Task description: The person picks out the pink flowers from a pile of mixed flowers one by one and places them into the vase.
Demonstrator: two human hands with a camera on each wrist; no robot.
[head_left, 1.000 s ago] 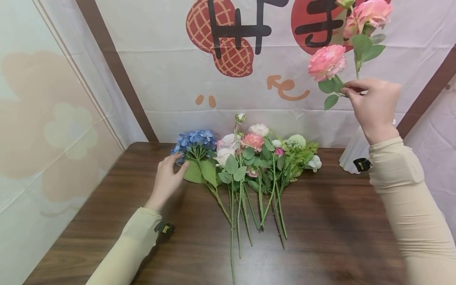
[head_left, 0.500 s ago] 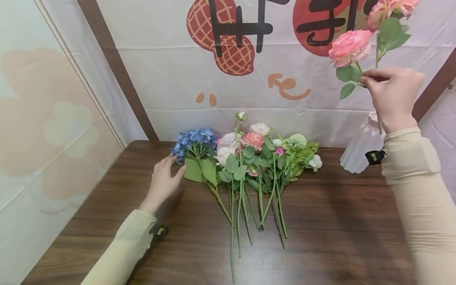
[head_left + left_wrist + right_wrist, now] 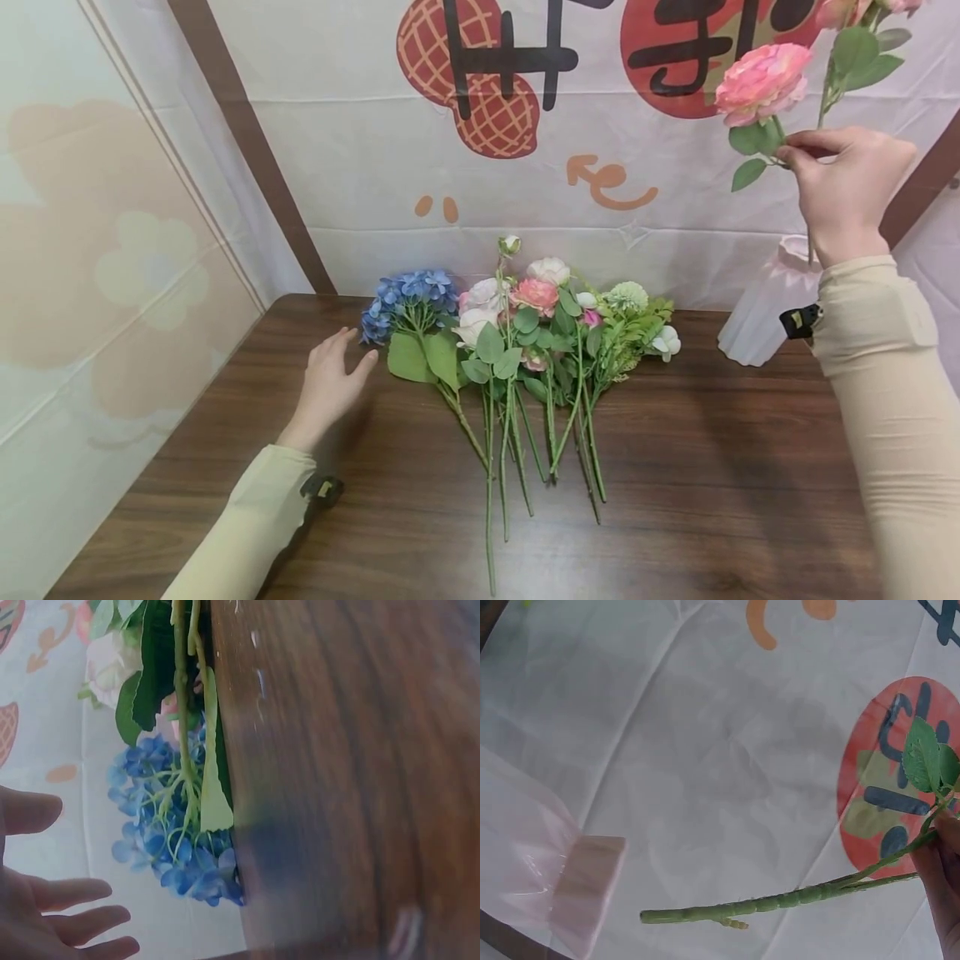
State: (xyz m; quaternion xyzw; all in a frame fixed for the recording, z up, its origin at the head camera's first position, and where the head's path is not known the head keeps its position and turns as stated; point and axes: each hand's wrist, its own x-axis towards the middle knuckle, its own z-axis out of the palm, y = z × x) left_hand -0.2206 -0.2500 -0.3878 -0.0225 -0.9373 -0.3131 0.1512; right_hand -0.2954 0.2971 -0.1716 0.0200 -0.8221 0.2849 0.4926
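My right hand (image 3: pixel 855 187) pinches the stem of a pink flower spray (image 3: pixel 763 83) and holds it up at the upper right; its topmost blooms run out of the head view. In the right wrist view the bare stem (image 3: pixel 765 904) points toward the mouth of a white vase (image 3: pixel 589 892), apart from it. The vase stands on the table at the back right, partly behind the right wrist. Beside the blue hydrangea (image 3: pixel 411 300) is my left hand (image 3: pixel 327 383), its fingers extended and holding nothing. The left wrist view shows a gap between those fingers (image 3: pixel 82 892) and the hydrangea (image 3: pixel 195 862).
Several artificial flowers lie in a row on the brown table (image 3: pixel 660 517), stems toward me. Among them are white roses (image 3: pixel 476 327), a coral bloom (image 3: pixel 535 295), a pale green pompom flower (image 3: pixel 627 297) and green foliage (image 3: pixel 645 329). A printed cloth (image 3: pixel 360 150) hangs behind.
My right hand has moved right and up with the pink flower spray, bringing more of the vase into sight. The left hand has drawn back left, away from the hydrangea.
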